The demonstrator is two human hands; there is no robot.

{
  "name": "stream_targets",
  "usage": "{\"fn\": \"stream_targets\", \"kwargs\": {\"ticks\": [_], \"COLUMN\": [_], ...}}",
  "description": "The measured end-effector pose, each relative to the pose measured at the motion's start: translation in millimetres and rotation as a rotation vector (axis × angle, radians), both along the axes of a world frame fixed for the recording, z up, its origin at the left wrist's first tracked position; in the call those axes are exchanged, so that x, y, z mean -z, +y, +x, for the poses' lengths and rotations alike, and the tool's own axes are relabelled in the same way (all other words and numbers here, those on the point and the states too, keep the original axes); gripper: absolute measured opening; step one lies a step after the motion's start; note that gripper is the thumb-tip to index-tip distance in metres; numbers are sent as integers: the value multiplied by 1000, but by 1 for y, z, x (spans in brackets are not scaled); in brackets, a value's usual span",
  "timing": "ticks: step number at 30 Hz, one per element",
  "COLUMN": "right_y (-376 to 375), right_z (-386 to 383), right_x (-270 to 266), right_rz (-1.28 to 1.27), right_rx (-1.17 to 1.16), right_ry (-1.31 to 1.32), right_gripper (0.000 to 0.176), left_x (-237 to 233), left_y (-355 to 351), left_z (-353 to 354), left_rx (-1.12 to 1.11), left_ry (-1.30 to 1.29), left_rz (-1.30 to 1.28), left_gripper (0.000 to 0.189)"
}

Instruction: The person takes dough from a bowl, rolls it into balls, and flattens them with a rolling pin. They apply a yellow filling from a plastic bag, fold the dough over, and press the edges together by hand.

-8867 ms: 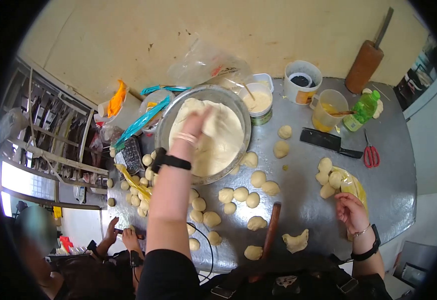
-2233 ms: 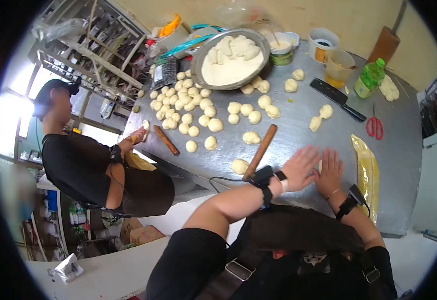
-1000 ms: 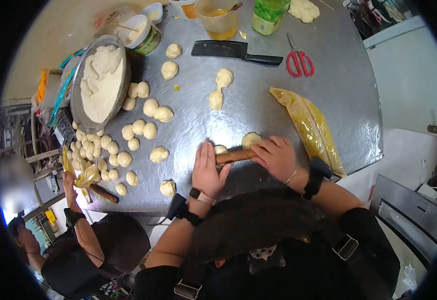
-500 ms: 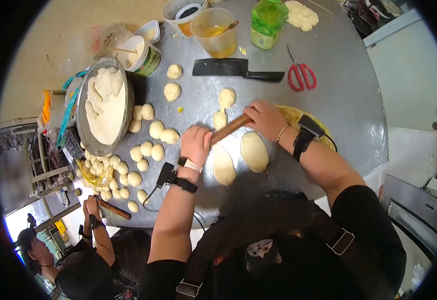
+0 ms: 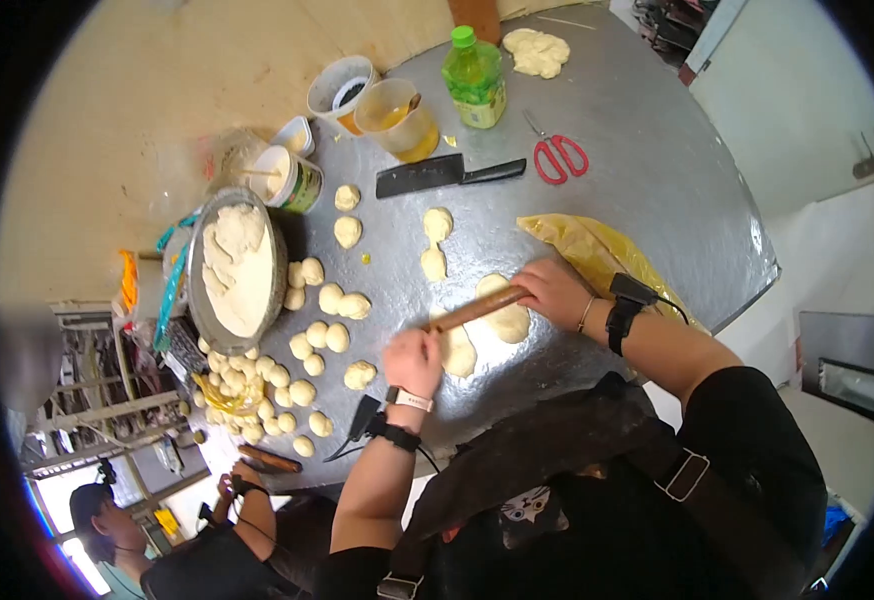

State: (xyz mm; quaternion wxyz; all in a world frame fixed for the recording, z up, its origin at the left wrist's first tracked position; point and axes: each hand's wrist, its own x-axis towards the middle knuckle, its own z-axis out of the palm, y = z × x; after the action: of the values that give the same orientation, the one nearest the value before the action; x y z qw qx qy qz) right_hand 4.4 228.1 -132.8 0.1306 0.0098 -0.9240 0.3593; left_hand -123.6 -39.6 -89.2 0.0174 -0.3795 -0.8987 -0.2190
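Observation:
A wooden rolling pin (image 5: 479,308) lies slantwise across two flattened dough pieces. My left hand (image 5: 414,362) is closed at its left end, and my right hand (image 5: 551,292) is closed around its right end. One flat oval dough piece (image 5: 459,354) shows below the pin beside my left hand. The other flat dough piece (image 5: 507,322) sticks out on both sides of the pin near my right hand. Beyond the pin are two joined dough lumps (image 5: 436,243). A small dough piece (image 5: 360,376) rests left of my left hand.
A cleaver (image 5: 422,176), red-handled scissors (image 5: 560,158), a green bottle (image 5: 475,82) and a tub of yellow liquid (image 5: 397,120) stand farther back. At left are a flour bowl (image 5: 238,275) and several dough balls. Yellow plastic (image 5: 597,250) lies right. A co-worker (image 5: 197,545) sits lower left.
The rolling pin and both my hands have moved toward me, onto the flat dough pieces. My view has turned and shifted. The co-worker's hands have moved away from their own rolling pin.

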Motion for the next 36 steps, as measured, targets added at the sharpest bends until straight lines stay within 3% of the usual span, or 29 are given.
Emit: {"fn": "stream_targets", "kwargs": {"ticks": [2, 4, 5, 7, 10, 11, 14, 16, 20, 21, 22, 24, 26, 29, 30, 32, 34, 36], "right_y": [9, 3, 3, -1, -11, -22, -50, -66, -69, -62, -47, -4, 22, 54, 53, 53, 59, 64], "right_z": [-7, -22, -38, -73, -65, -49, 24, 66, 113, 114, 104, 70, 31, 5, 4, 10, 15, 19], "right_x": [-10, -33, -26, -13, -8, -5, -23, -33, -16, -20, -23, -54, -78, -95, -90, -64, -49, -42], "right_rz": [77, 122, 60, 192, 391, 448, 373, 353, 257, 247, 238, 213, 374, 150, 189, 282, 161, 130], "right_rx": [21, 142, 174, 299, 379, 384, 254, 135, -145, -334, -223, -1, 620, 520, 514, 498, 433, 363], "right_ry": [9, 111, 98, 90, -13, -82, -248, -307, -260, -322, -323, -321, -308, -855, -820, -763, -791, -805], "right_gripper": [39, 41, 41, 47, 61, 66, 75, 75, 73, 70, 71, 77, 85, 87, 85, 80, 70, 62], "left_x": [2, 4, 5, 8, 46, 39, 25, 32, 31, 25, 29, 63, 47, 15, 9, 24, 38, 16], "left_y": [2, 16, 27, 52, 46, 39, 13, -18, -61, -63, -76, -94, -87, -97, -109, -149, -182, -179], "left_z": [-8, -29, -39, -58, -34, -16, 51, 86, 137, 140, 145, 134, 135, 143, 143, 154, 156, 156], "left_rx": [30, -283, -263, -240, -115, -182, -92, 16, 151, 185, 263, 415, 381, 248, 193, -111, -334, -476], "left_ry": [10, -180, -133, -41, 198, -34, 63, -93, -173, -188, -46, -187, -260, -349, -375, -425, -404, -498], "left_rz": [60, 51, 35, 10, -58, -199, -196, -247, -365, -533, -462, 122, 76, 38, 29, 264, 445, 505], "left_gripper": [29, 28, 26, 32, 58, 74, 77, 79, 64, 56, 50, 45, 45, 43, 42, 41, 40, 40]}}
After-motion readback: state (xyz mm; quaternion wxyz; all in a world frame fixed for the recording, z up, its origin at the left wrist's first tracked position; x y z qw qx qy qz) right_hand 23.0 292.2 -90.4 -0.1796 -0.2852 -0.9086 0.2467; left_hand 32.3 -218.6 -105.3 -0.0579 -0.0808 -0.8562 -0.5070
